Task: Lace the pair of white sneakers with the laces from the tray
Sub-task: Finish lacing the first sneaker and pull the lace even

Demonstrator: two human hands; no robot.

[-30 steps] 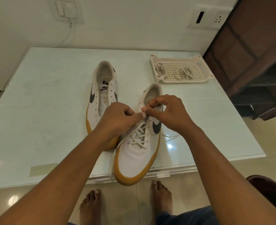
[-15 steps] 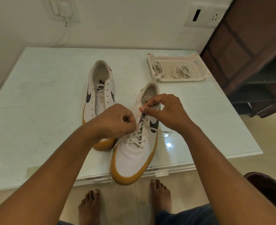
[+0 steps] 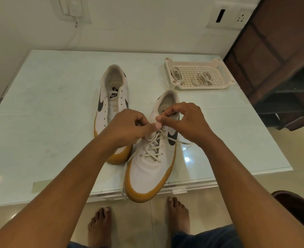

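Left hand [image 3: 128,127] nearer right hand [image 3: 187,120], on lace [image 3: 153,149]

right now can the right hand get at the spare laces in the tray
Probably yes, once it lets go. The right hand pinches the lace on the near sneaker, but the tray with the spare laces lies beyond it, with only bare table between.

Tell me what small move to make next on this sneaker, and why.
Probably pull the lace through the next eyelet and snug it: the left hand and right hand pinch it above the crossed rows on the near sneaker, ends slack.
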